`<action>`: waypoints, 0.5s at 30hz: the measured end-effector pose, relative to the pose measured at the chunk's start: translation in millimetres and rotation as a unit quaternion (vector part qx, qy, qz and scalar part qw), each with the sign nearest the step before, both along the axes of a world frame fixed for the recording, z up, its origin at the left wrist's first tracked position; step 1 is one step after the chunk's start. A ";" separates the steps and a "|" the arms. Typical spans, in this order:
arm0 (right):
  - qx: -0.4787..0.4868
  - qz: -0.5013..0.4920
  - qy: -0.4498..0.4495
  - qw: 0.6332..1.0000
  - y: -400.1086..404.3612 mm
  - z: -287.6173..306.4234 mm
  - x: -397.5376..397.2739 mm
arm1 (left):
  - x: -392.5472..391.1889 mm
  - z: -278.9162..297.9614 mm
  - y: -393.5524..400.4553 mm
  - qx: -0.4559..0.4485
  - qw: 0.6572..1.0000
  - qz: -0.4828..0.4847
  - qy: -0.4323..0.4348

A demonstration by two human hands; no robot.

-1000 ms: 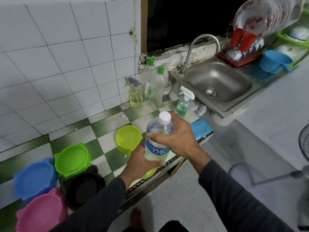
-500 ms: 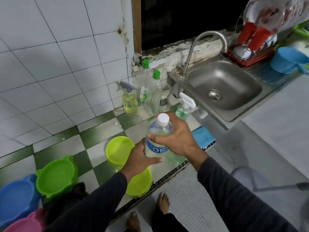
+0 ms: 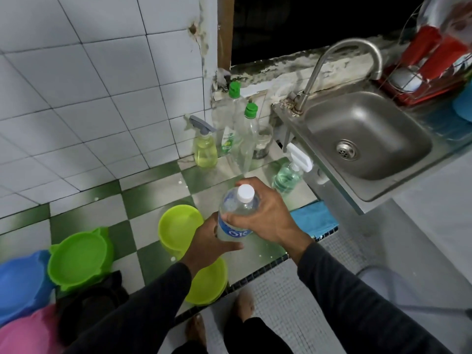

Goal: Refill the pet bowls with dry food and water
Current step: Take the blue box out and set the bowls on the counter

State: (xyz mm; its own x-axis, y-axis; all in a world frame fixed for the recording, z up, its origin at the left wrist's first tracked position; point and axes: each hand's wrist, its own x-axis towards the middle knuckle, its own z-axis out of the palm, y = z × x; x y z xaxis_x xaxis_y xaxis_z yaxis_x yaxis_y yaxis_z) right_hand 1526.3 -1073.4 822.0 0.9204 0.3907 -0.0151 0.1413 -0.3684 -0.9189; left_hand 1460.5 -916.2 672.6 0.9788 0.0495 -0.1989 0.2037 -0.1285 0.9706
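Observation:
A clear water bottle (image 3: 236, 213) with a white cap and blue label stands upright over the green-and-white tiled counter (image 3: 153, 192). My left hand (image 3: 209, 241) grips its lower body; my right hand (image 3: 265, 215) grips its shoulder just below the cap. Two lime-yellow bowls sit beside it: one (image 3: 178, 226) to the left, another (image 3: 209, 284) at the counter's front edge, partly under my left arm. Further left lie a green pet bowl (image 3: 79, 259), a blue one (image 3: 20, 284) and a pink one (image 3: 28, 333). All the bowls I can see into look empty.
Spray bottles (image 3: 204, 146) and green-capped soap bottles (image 3: 245, 134) stand against the tiled wall. A steel sink (image 3: 367, 141) with a tap (image 3: 339, 62) is at right, a red dish rack (image 3: 429, 70) behind it. A blue cloth (image 3: 314, 218) lies by the counter edge.
The view has swung right and closer, sliding the bowls leftward in frame. Both hands keep the same hold on the bottle; the cap stays on.

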 end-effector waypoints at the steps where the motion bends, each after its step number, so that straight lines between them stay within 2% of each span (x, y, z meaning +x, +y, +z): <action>1: -0.001 0.004 0.003 1.000 -0.2 -1.0 -0.1 | -0.6 -2.4 0.6 0.005 1.000 0.002 -0.001; 15: -0.042 0.026 0.013 0.999 -5.3 -8.3 0.6 | 0.0 -21.5 2.7 0.020 0.999 0.010 0.029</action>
State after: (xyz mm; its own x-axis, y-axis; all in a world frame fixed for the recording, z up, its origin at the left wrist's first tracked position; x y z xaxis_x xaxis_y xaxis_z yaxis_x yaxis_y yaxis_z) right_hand 1526.9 -1078.7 813.7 0.8976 0.4347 -0.0733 0.1394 -0.4376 -0.8883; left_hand 1460.5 -913.5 651.2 0.9643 0.0780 -0.2530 0.2627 -0.1631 0.9510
